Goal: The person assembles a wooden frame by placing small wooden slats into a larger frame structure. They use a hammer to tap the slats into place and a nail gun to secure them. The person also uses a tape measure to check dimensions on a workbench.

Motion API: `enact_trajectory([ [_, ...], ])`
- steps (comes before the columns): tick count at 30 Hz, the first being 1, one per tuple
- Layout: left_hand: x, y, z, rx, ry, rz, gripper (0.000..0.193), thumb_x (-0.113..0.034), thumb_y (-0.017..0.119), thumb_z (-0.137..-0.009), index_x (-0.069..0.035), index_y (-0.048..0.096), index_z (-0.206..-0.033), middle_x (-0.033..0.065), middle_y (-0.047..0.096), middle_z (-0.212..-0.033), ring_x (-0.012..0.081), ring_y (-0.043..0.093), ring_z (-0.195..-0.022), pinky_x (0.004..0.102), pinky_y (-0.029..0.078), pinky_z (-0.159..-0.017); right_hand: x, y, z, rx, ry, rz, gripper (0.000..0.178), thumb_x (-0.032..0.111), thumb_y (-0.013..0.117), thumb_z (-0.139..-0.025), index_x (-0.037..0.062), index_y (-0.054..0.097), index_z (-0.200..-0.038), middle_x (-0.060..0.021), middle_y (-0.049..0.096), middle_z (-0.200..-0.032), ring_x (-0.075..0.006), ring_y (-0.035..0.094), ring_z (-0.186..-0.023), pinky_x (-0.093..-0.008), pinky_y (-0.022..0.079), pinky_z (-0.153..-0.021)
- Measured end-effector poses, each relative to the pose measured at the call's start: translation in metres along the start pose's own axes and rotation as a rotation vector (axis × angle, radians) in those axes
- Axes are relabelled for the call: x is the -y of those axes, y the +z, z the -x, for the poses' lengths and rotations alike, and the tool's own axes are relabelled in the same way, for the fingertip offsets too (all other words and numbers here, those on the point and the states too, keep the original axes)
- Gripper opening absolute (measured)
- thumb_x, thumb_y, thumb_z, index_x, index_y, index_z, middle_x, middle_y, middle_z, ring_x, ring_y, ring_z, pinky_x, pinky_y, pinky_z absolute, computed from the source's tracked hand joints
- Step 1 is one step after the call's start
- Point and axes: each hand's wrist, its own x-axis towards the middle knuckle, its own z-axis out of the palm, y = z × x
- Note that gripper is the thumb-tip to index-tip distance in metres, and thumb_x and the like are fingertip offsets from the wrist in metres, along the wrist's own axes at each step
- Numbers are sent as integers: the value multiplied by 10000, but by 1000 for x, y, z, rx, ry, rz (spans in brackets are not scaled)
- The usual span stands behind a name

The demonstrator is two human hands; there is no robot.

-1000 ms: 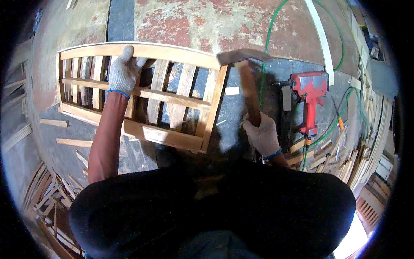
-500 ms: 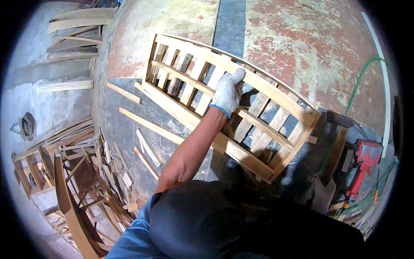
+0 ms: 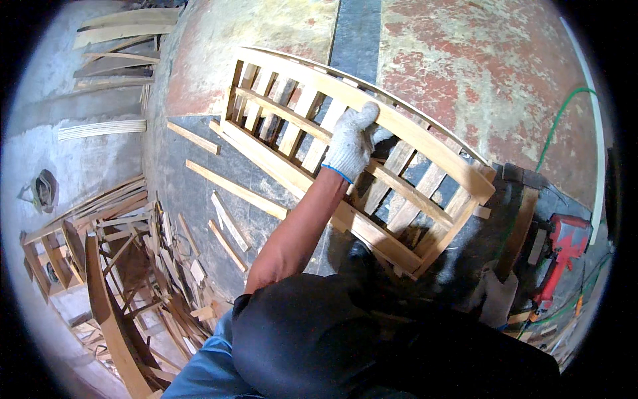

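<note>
My left hand [image 3: 352,139], in a whitish knitted glove with a blue cuff edge, is closed on the upper rail of a slatted wooden frame [image 3: 279,110]. The frame lies slantwise in front of me, its slats crossed by a thinner middle rail. In the shadow to its right, my right hand [image 3: 495,296] shows as a dim greyish gloved shape at the lower end of a hammer's wooden handle. The hammer [image 3: 522,226] has its dark head pointing away from me. A dark rounded shape covers the right forearm.
Beyond the hammer lies a red and grey nail gun [image 3: 561,256], near a green hose [image 3: 551,133]. Loose wooden strips [image 3: 232,189] are strewn left of the frame. Farther left are a heap of scrap wood [image 3: 166,279] and some curved boards [image 3: 126,23].
The view has shifted slightly, and the frame now appears a little higher in it. My left hand keeps the same grip on the rail.
</note>
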Motion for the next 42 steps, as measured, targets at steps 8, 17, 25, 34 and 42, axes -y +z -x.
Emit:
enact_trajectory([
  [8,-8,1,-7,24,5,-23,219,-171,684,-1000,-22,614,-1146,140,717,-1108,310,732,-1045,463,645,-914,-1,6,3,15,-49,-56,62,15,620,-898,41,664,-934,-37,594,-631,-155,459,-342,-308,352,-333],
  [17,9,3,2,21,4,-16,203,-189,671,-1015,-31,624,-1134,134,719,-1124,300,728,-1061,469,631,-946,-1,6,2,36,-23,-78,53,41,625,-905,32,653,-950,-37,581,-606,-157,455,-342,-308,343,-330],
  [25,8,6,6,-1,-1,-16,215,-203,685,-1008,-32,628,-1126,131,722,-1109,299,725,-1061,471,631,-939,13,12,5,31,2,-4,62,47,587,-928,2,614,-962,-33,523,-587,-155,471,-381,-304,352,-363],
  [34,8,-4,-5,5,13,-20,211,-195,704,-989,-55,630,-1130,120,722,-1117,298,722,-1061,461,629,-936,0,8,-3,29,-20,-51,157,80,657,-930,13,616,-1066,-38,559,-602,-156,468,-370,-320,350,-357],
  [42,4,-8,-8,-8,-2,-49,201,-185,682,-1004,-45,624,-1136,115,718,-1117,293,718,-1066,459,631,-933,2,14,-1,24,-43,-50,106,91,602,-936,5,632,-990,-35,550,-618,-155,482,-384,-301,360,-367],
])
